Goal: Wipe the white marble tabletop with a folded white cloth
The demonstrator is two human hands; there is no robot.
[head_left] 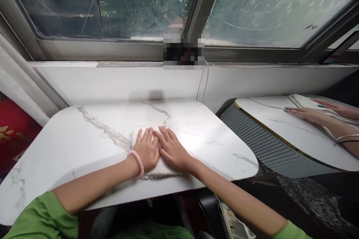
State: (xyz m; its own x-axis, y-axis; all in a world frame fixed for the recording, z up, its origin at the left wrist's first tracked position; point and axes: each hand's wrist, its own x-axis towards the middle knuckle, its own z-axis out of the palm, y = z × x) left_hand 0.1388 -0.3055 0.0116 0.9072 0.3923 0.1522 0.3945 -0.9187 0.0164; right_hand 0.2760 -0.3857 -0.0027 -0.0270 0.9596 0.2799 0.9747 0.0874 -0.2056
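A folded white towel (157, 171) lies on the white marble table (84, 138), near its front edge. My left hand (146, 149) rests flat on the towel with fingers stretched forward; a pink bead bracelet circles its wrist. My right hand (171, 149) lies flat beside it on the same towel, fingers spread and pointing up-left, touching the left hand. Both hands cover most of the towel. Green sleeves show at the bottom corners.
A window with a grey frame (179, 50) runs behind the table. Another person's hands (311, 114) lie flat on a towel on a second marble table (269, 119) at right. A white curtain (19, 86) hangs left. A white cable (206, 78) drops from the sill.
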